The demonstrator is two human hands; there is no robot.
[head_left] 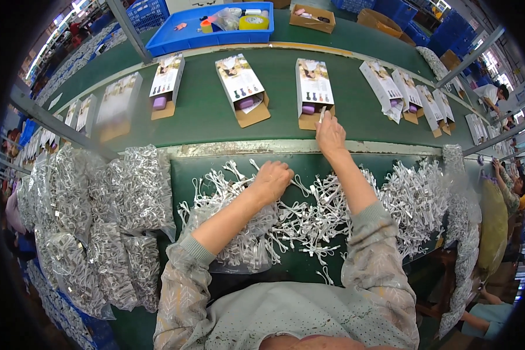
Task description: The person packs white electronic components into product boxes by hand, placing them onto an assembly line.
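My right hand (331, 133) is closed at the open lower end of a white printed box (314, 81). A short white cable (322, 112) pokes up from its fingertips. Inside that box's open end shows a purple item (308, 109), above a brown cardboard flap. My left hand (272, 179), fingers curled together, rests over a heap of short white cables (315, 224); what it grips, if anything, is hidden. Left of the right hand's box lies another open box (239, 76) with a purple item and folded paper at its mouth.
Further boxes (168, 79) line the green conveyor belt (201, 116) on both sides. Clear bags packed with cables (140, 192) are stacked at left. Beyond the belt sit a blue tray (210, 39) with tape and a small carton (312, 20). Other people (493, 96) are at right.
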